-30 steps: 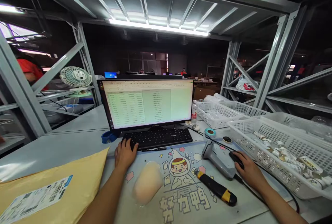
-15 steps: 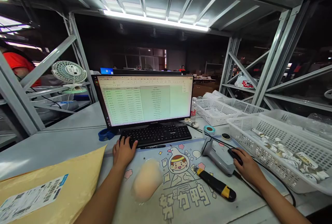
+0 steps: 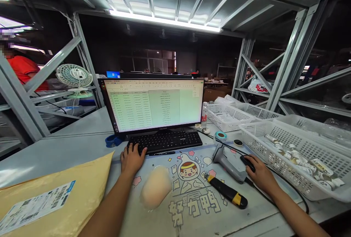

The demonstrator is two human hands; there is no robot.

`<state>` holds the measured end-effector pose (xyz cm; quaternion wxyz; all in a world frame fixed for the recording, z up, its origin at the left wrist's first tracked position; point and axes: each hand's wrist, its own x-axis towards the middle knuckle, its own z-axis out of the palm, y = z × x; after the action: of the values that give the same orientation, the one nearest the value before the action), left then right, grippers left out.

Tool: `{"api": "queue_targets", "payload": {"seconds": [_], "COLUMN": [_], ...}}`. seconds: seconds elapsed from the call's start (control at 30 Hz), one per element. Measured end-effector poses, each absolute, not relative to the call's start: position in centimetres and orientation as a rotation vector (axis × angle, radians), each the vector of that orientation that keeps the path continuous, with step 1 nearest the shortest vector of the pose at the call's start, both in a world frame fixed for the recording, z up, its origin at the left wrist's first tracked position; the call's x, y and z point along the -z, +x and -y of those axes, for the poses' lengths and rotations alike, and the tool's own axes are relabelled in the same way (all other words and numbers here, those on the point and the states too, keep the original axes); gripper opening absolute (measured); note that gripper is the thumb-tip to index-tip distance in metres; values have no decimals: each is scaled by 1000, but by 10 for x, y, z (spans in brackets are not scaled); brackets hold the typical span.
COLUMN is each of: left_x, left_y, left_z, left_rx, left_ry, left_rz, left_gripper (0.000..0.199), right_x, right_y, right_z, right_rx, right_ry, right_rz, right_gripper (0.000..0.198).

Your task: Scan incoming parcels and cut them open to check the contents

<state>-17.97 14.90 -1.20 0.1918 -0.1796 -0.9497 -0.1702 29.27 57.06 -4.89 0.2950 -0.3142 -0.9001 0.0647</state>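
Mouse (image 3: 247,163), black, is held under the curved fingers of the right hand (image 3: 261,177), at the right side of a printed desk mat (image 3: 149,226). The left hand (image 3: 132,159) is laid with fingers spread on the left end of a black keyboard (image 3: 167,141), below a monitor (image 3: 156,107) on which a table is displayed. To the right of the mouse, a large white perforated basket (image 3: 259,147) is placed; small white-labelled bottles (image 3: 296,156) are contained in it, several lying tipped on one another (lettering mostly too small to be read). Clear plastic (image 3: 333,129) is seen in the basket behind it. Pale wrapped material is held in a smaller basket (image 3: 227,124) near the monitor, beside which a clear bottle with red lettering (image 3: 204,116) is stood upright. A yellow envelope (image 3: 87,182), bearing a shipping label (image 3: 38,207), is laid at the far left; its contents are hidden. A grey scanner (image 3: 230,165) is positioned just left of the mouse, and a black-and-yellow cutter (image 3: 227,191) is laid nearer, on the mat. A pen (image 3: 161,153) is set along the keyboard's near edge.
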Motion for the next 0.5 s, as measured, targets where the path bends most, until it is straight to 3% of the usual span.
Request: {"api": "queue_targets", "payload": {"seconds": [0.5], "left_x": [8], "left_y": [-160], "left_z": [-146], "left_rx": [471], "left_ry": [-498], "left_rz": [2765], "left_gripper": [72], "right_x": [51], "right_y": [298], "right_z": [-573], "right_rx": [-173], "right_ry": [-738], "right_rz": [2441], "right_gripper": [45]}}
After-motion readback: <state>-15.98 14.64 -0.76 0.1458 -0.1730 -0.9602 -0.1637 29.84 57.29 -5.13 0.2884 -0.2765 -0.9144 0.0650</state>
